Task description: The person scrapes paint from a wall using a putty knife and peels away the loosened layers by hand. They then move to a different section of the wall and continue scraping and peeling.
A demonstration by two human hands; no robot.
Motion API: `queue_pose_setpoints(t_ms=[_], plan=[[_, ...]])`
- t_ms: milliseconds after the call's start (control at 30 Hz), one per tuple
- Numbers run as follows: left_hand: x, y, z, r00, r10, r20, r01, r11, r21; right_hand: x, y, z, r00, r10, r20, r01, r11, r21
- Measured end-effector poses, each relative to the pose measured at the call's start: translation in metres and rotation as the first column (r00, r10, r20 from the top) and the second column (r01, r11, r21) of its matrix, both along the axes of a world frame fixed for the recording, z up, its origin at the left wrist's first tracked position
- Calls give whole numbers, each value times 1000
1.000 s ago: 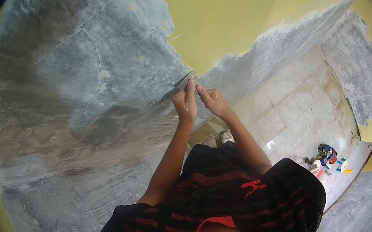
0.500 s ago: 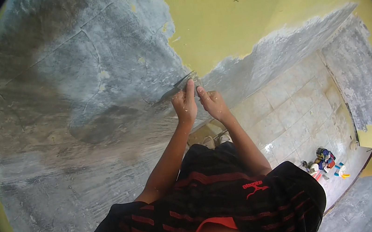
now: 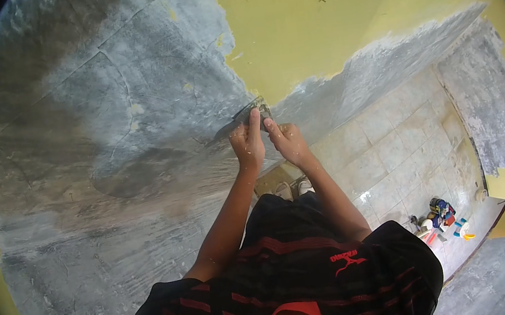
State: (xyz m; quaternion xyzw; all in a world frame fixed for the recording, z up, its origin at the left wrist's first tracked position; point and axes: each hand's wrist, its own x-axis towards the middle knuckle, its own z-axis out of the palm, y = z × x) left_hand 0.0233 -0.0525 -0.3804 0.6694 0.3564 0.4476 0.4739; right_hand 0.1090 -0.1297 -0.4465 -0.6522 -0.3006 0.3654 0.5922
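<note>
Left hand, right hand, scraper at fingertips

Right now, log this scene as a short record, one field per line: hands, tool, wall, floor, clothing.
Left hand: grips the scraper, thumb extended; left hand flecked with pale bits
Right hand: right hand beside it, on the same tool
Tool: flat, yellowish flecks on it; whether its edge touches the wall is hard to tell
Wall: bare grey patch beside yellow paint, ragged border
Floor: pale tiles; a pile of small items, too small to name
Clothing: black shirt with red stripes; light shoes
</note>
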Motion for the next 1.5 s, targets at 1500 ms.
queue_pose_setpoints(t_ms=[1500], plan=[[-3, 4, 4, 991, -55, -121, 41, 993, -112, 0, -6, 12, 998, -27, 51, 30, 998, -52]])
